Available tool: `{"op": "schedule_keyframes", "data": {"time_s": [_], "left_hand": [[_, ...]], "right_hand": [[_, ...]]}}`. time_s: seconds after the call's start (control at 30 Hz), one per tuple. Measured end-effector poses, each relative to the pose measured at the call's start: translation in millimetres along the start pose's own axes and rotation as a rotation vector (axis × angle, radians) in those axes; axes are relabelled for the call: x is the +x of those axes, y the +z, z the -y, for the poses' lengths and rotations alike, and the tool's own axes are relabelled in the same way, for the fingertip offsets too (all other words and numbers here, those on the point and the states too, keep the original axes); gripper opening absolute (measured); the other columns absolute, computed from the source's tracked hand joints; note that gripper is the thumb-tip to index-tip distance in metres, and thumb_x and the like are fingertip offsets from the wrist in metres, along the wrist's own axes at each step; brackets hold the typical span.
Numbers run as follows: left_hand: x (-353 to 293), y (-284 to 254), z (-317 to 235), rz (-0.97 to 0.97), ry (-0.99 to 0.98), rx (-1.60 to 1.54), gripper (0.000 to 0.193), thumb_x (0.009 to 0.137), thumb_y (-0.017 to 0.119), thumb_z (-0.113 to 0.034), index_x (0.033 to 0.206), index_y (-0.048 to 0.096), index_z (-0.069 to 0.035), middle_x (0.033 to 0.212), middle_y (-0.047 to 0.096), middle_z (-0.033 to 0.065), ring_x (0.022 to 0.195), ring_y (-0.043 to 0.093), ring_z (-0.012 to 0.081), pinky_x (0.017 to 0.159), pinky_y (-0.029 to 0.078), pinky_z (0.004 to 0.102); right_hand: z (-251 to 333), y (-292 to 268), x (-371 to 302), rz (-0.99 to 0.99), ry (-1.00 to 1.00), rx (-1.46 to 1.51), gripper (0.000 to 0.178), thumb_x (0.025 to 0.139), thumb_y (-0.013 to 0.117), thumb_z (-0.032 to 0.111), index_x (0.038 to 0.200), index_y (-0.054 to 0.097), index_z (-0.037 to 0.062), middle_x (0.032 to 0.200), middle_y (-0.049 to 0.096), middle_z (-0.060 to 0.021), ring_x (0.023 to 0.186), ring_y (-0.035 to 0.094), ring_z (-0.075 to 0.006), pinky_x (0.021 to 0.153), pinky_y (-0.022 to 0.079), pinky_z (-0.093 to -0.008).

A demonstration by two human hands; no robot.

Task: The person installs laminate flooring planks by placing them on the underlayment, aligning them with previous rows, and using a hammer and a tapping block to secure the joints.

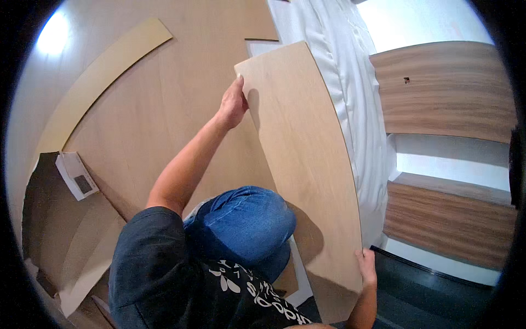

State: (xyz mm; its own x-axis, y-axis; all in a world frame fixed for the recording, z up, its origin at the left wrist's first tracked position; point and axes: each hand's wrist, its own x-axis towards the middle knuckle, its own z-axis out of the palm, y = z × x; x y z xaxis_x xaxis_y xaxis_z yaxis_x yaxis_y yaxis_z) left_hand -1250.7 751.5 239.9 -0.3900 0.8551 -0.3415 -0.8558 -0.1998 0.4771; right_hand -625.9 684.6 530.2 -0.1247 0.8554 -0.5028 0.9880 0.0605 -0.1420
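A long light-wood flooring plank (307, 148) is held up lengthwise in front of me, tilted, its far end near the white underlay sheet (329, 60). My left hand (234, 103) grips its left edge close to the far corner, thumb on the face and the other fingers mostly out of sight. Lower down, my right hand (368, 267) clasps the right edge near the close end, where the fingers behind the board are hidden. Beneath and left of the plank lie fitted light-wood floorboards (192, 104), ending at a stepped edge beside the sheet.
A loose narrow plank strip (104, 77) lies on the floor at the left. Near it rest a torn cardboard piece (76, 236) and a small white box (76, 175). Wood-fronted steps or shelves (444, 93) rise at the right, with a dark panel (427, 296) below them.
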Motion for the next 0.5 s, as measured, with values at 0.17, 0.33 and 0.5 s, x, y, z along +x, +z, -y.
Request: {"op": "schedule_keyframes", "data": {"time_s": [0.17, 0.33, 0.5], "left_hand": [[-44, 62, -18, 0.010, 0.068, -0.086, 0.063, 0.111, 0.039, -0.046, 0.153, 0.035, 0.001, 0.148, 0.048, 0.0186, 0.137, 0.046, 0.0287, 0.117, 0.037, 0.0463], [-59, 84, -35, 0.185, 0.108, 0.062, 0.050, 0.110, 0.040, -0.043, 0.138, 0.048, -0.001, 0.125, 0.055, 0.0120, 0.115, 0.053, 0.0227, 0.104, 0.043, 0.0453], [-81, 104, -66, 0.261, 0.123, 0.191, 0.054, 0.112, 0.031, -0.045, 0.128, 0.054, 0.000, 0.108, 0.061, 0.0106, 0.093, 0.061, 0.0165, 0.085, 0.055, 0.0411]], "right_hand": [[-60, 45, -67, -0.294, -0.152, -0.111, 0.048, 0.101, 0.055, 0.040, 0.087, 0.062, -0.0044, 0.066, 0.061, -0.0188, 0.060, 0.061, -0.0360, 0.058, 0.046, -0.0452], [-78, 100, -94, -0.600, -0.207, -0.105, 0.059, 0.101, 0.050, 0.051, 0.082, 0.062, -0.0039, 0.062, 0.058, -0.0202, 0.057, 0.060, -0.0415, 0.055, 0.046, -0.0488], [-112, 108, -88, -0.592, -0.130, -0.016, 0.064, 0.100, 0.048, 0.055, 0.084, 0.064, -0.0047, 0.063, 0.061, -0.0176, 0.058, 0.061, -0.0370, 0.055, 0.047, -0.0469]]}}
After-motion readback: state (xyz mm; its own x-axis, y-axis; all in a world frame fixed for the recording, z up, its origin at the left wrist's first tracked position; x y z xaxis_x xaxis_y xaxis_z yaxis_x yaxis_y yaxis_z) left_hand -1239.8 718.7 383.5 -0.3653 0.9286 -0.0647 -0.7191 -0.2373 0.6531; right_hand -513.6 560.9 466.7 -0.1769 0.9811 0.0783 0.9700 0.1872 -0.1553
